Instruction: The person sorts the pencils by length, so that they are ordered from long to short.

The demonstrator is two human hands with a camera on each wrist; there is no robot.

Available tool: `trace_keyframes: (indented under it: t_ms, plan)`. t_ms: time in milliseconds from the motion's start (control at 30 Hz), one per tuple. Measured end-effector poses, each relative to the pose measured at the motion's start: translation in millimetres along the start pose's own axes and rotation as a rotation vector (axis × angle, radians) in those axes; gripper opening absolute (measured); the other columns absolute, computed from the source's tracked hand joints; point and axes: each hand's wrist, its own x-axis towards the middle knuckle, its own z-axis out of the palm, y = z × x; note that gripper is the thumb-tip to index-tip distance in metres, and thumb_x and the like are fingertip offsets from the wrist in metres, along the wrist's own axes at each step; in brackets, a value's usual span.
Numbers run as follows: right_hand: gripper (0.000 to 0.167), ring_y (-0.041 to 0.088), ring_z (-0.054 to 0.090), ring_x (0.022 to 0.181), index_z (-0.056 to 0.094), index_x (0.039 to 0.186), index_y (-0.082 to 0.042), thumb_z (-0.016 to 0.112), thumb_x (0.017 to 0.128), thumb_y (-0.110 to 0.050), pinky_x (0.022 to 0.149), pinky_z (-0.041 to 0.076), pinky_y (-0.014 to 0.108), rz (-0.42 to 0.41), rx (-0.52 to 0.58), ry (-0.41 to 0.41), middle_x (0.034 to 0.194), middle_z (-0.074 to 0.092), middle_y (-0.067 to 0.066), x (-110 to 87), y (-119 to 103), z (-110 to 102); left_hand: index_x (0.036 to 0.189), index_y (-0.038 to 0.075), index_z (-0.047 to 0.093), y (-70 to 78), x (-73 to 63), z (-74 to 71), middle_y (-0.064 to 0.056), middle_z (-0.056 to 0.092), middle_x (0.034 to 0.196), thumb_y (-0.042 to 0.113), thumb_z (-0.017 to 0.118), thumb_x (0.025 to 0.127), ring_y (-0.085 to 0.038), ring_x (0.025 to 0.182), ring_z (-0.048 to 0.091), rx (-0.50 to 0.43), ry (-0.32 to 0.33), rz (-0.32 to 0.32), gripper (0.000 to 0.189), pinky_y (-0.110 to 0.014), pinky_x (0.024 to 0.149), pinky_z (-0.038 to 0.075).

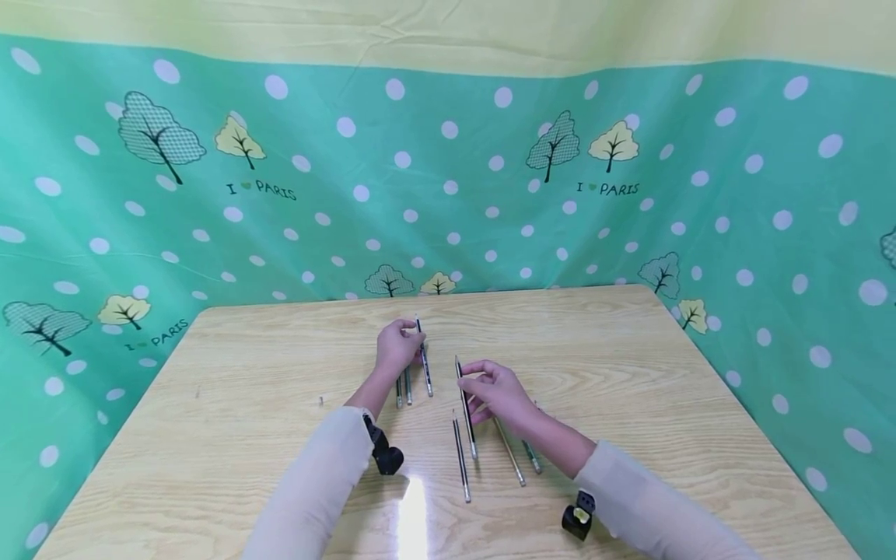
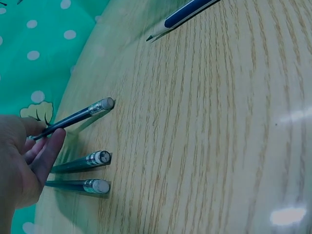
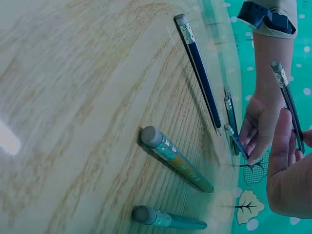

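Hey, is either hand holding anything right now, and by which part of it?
The left hand holds a dark pencil toward its pointed end; the right hand holds another dark pencil, also toward the pointed end.

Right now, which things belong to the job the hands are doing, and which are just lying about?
Probably the job:
pencil in the left hand
pencil in the right hand
five other pencils nearby

Just there:
tiny bit on the table, too small to name
green curtain
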Motion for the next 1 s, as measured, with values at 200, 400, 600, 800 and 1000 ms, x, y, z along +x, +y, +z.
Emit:
trace_keyframes:
  t_ms: [200,400,600,800,1000]
  plan:
    - [0.038,0.011,0.058,0.059,0.052,0.121,-0.002,0.062,0.088,-0.018,0.049,0.055,0.024,-0.014,0.003,0.012,0.078,0.06,0.0,-0.2,2.5,0.0,0.121,0.005,0.055,-1.0,3.5,1.2,-0.013,0.062,0.092,0.014,0.062,0.088,-0.015,0.063,0.061,0.035,-0.016,0.015,0.035,-0.026,0.058,0.059]
    - [0.035,0.011,0.058,0.06,0.053,0.12,-0.001,0.06,0.089,-0.015,0.05,0.055,0.023,-0.005,-0.001,0.011,0.078,0.06,0.001,-7.9,-7.2,1.1,0.121,0.005,0.055,-1.9,8.5,1.6,-0.013,0.062,0.092,0.014,0.062,0.088,-0.015,0.063,0.06,0.068,-0.03,0.017,0.035,-0.024,0.055,0.058]
    - [0.034,0.011,0.058,0.06,0.051,0.12,0.002,0.058,0.09,-0.011,0.051,0.055,0.022,0.0,0.003,-0.002,0.079,0.06,0.002,-20.1,-22.0,2.6,0.121,0.003,0.055,-2.2,11.1,2.9,-0.015,0.064,0.092,0.012,0.061,0.088,-0.015,0.061,0.061,0.092,-0.045,0.016,0.035,-0.024,0.054,0.058]
    - [0.034,0.011,0.058,0.06,0.05,0.121,0.003,0.057,0.09,-0.01,0.052,0.055,0.023,0.004,0.002,0.0,0.079,0.06,0.002,-18.8,-21.8,1.3,0.123,0.004,0.053,1.7,12.0,5.0,-0.015,0.061,0.095,0.013,0.061,0.089,-0.015,0.059,0.061,0.127,-0.06,-0.021,0.036,-0.025,0.054,0.058]
    - [0.036,0.011,0.058,0.059,0.05,0.122,0.002,0.058,0.09,-0.011,0.051,0.056,0.025,0.007,0.003,0.002,0.078,0.06,0.001,-6.2,-9.2,-2.3,0.124,0.005,0.053,3.5,11.7,7.3,-0.015,0.061,0.101,0.012,0.06,0.089,-0.015,0.062,0.061,0.174,-0.064,-0.03,0.036,-0.023,0.053,0.057]
